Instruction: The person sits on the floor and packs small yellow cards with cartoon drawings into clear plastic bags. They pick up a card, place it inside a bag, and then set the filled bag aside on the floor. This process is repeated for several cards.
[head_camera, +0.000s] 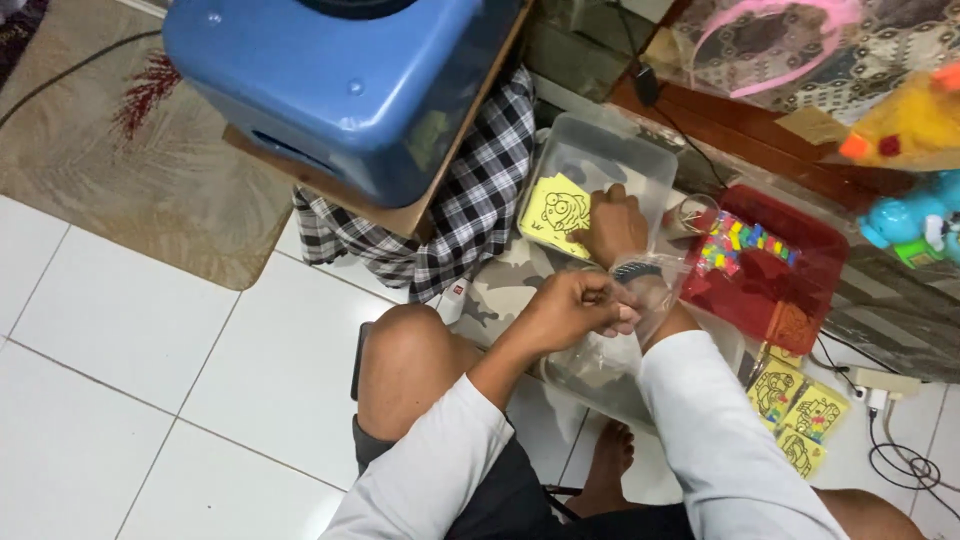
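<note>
I sit on a white tiled floor. My right hand (612, 224) reaches into a clear plastic box (640, 160) and rests on a yellow card with a cartoon drawing (555, 213), its fingers curled on the card's edge. My left hand (577, 306) is closed on a clear plastic bag (610, 355) that hangs around my right wrist and forearm. A dark watch sits on that wrist. Whether the right hand actually grips the card is unclear.
A red tray (800, 300) with small coloured beads (738, 243) lies to the right. Three yellow picture cards (797, 410) lie on the floor beside cables and a white power strip (880, 382). A blue plastic stool (340, 80), checked cloth (470, 210) and rug (130, 170) are at left.
</note>
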